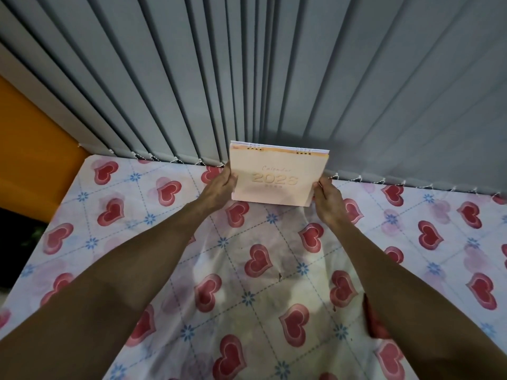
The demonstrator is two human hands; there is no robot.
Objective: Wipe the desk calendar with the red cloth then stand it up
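Note:
The desk calendar [277,174] is a pale pink spiral-bound pad with "Calendar 2025" on its cover. It stands upright near the far edge of the table, its cover facing me. My left hand [219,189] grips its lower left edge and my right hand [327,197] grips its lower right edge. A piece of the red cloth [374,322] shows under my right forearm, mostly hidden by the arm.
The table [153,220] wears a white cloth printed with red hearts and blue flowers. Grey vertical blinds [247,78] hang right behind the calendar. An orange wall [30,149] lies to the left, past the table's left edge.

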